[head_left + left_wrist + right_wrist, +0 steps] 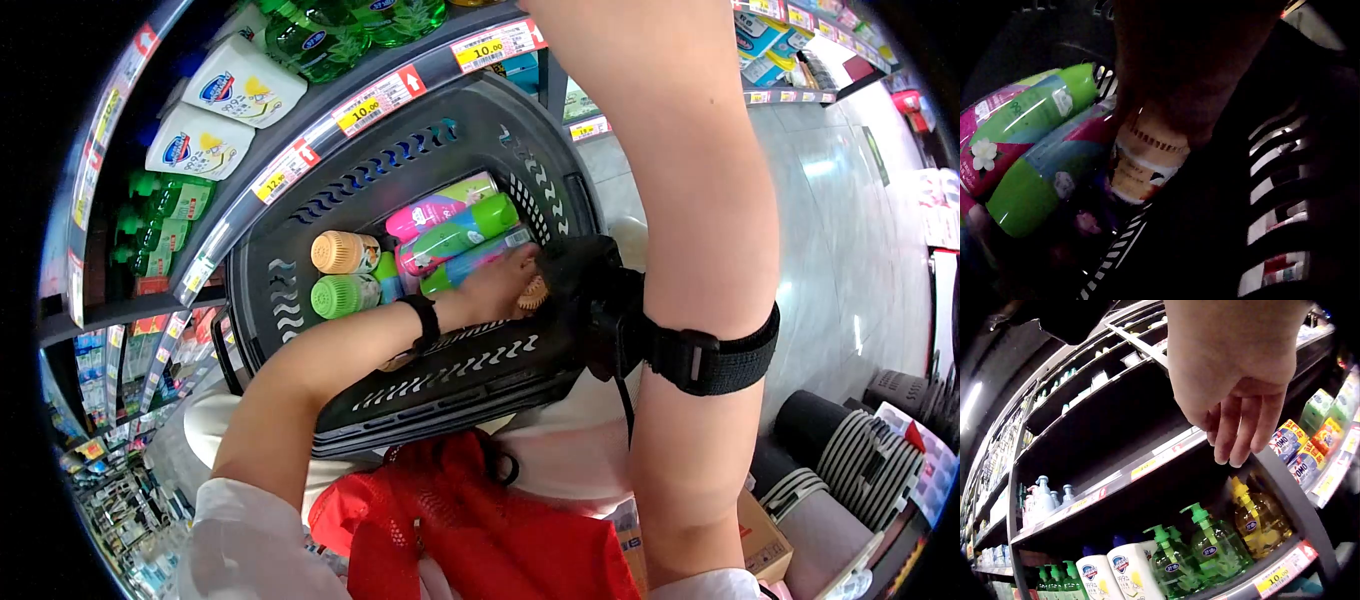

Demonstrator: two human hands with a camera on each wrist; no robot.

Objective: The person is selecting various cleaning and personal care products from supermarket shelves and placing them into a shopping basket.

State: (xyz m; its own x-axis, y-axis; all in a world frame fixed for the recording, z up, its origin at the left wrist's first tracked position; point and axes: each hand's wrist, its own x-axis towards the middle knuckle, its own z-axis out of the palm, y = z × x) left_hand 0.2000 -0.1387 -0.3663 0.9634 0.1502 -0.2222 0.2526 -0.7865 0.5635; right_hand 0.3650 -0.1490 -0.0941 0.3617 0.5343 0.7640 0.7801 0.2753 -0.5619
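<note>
In the head view my left hand (497,285) reaches into the dark basket (400,420) and grips an orange-capped canister (533,293) at its right end. The left wrist view shows that canister (1147,164) upright under the hand (1175,75), beside green and pink spray cans (1035,106). At the basket's other end lie an orange-capped canister (345,252) and a green-capped one (345,296). My right hand (1235,394) hangs with loose fingers and nothing in them, in front of the shelf, above a yellow pump bottle (1260,519); in the head view it is out of frame.
A shelf edge with price tags (378,102) runs along the basket's far side. White bottles (245,82) and green pump bottles (310,38) stand on the shelf. Grey tiled floor (820,190) lies to the right, with stacked grey bins (870,450) at lower right.
</note>
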